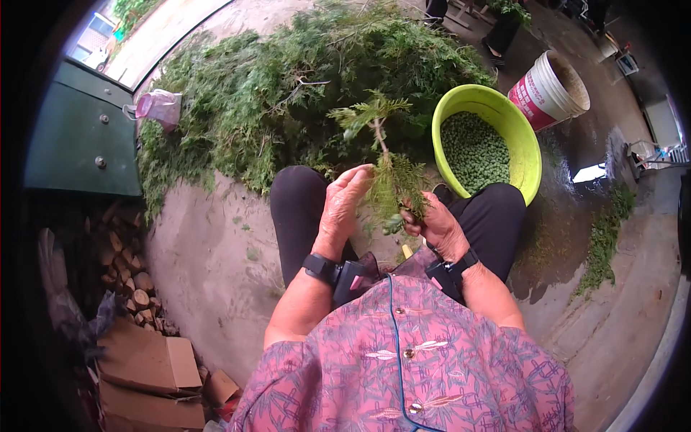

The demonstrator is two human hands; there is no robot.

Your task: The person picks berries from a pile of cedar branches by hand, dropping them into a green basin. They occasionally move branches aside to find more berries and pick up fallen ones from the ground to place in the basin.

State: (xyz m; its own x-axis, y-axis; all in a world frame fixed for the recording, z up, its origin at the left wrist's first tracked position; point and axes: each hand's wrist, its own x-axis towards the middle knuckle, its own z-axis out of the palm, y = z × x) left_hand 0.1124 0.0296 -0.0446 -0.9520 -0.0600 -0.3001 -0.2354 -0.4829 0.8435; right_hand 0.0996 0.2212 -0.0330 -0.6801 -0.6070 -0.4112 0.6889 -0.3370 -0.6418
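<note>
An evergreen sprig with flat scaly leaves and a few green cones stands up between my two hands, above my knees. My right hand has its fingers curled around the leafy lower part, beside a green cone cluster. At the left edge of the same foliage is my left hand, thumb and fingertips close together; whether they pinch the sprig cannot be told. Small round green cones partly fill a yellow-green plastic tub by my right knee.
A large heap of cut evergreen branches lies ahead. Behind the tub a white and red bucket leans. Firewood and flattened cardboard are at left, below a green metal panel. Another person's leg shows at the top right.
</note>
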